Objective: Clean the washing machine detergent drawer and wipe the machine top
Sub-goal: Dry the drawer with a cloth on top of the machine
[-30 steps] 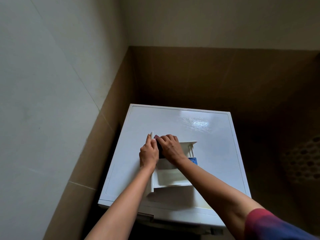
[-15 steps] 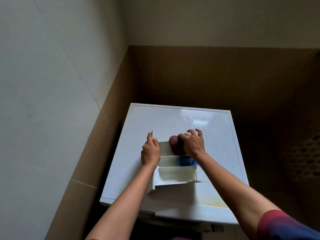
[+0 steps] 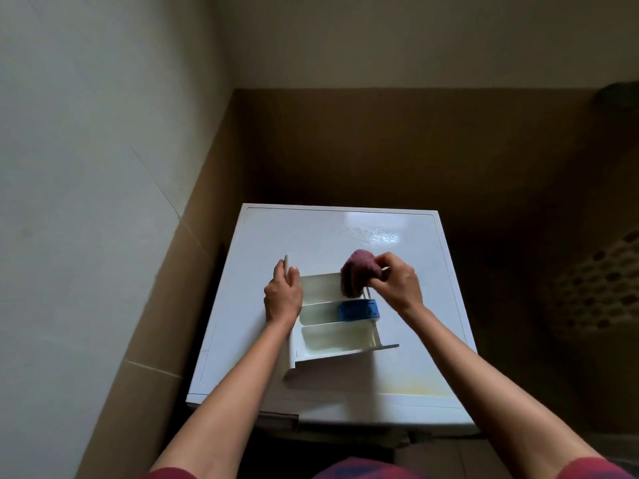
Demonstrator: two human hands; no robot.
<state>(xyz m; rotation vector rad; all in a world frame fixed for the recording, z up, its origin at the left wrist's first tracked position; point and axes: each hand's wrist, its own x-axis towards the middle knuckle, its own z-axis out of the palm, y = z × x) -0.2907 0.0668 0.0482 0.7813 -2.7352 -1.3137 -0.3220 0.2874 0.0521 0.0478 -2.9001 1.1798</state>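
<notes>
Over on the left there's pale wall tile (image 3: 86, 202) with a brown band (image 3: 166, 323) along the bottom. Next to that is the white washing machine top (image 3: 311, 233). The detergent drawer (image 3: 332, 337) is lying on it, a bit left of centre, open side up, so you can see three compartments.

The left hand (image 3: 283, 297) is on the drawer's left end. Its fingers are curled round the end panel, which pokes up just past the fingertips.

The middle compartment has a blue insert (image 3: 359, 310) at its right end. Just above that, the right hand (image 3: 397, 285) has its fingers bent in tight, pinching a bunched-up maroon cloth (image 3: 358, 273). The cloth hangs down into the right end of the far compartment. I honestly can't tell if it reaches the bottom.

There's a yellowish stain (image 3: 415, 387) on the machine top near the front right. Way off right, in the dark, is a perforated laundry basket (image 3: 598, 288).
</notes>
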